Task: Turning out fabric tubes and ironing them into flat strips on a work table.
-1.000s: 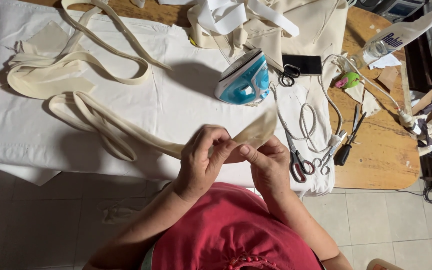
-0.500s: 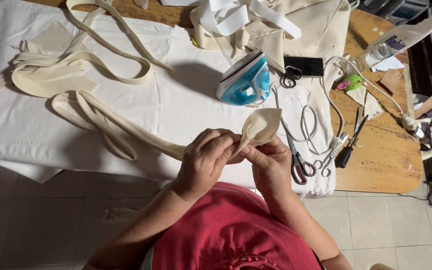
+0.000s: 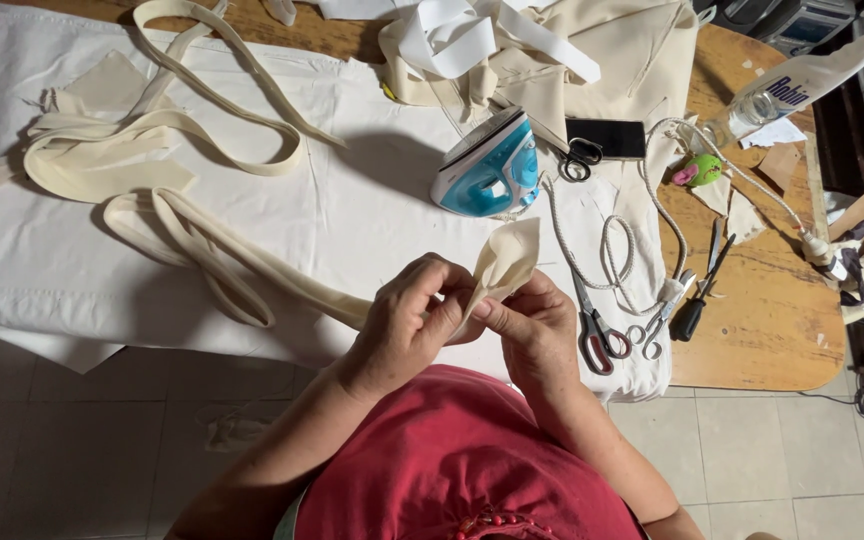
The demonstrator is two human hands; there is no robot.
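Wooden table [image 3: 752, 330] draped in white ironing cloth [image 3: 352, 215], steam iron [image 3: 489, 165] and scissors [image 3: 597, 335] within reach. Cream fabric strap [image 3: 502, 262] pinched at its flared end between left hand [image 3: 407, 325] and right hand [image 3: 532, 330], raised off cloth, apparently for turning.

Strap end: your left hand [image 3: 407, 325] and right hand [image 3: 537, 335] cover where the cream fabric strap [image 3: 252, 275] meets your fingers.
Spray bottle [image 3: 802, 85]: top cut off by the edge.
Fabric pile [image 3: 592, 50]: cut off above.
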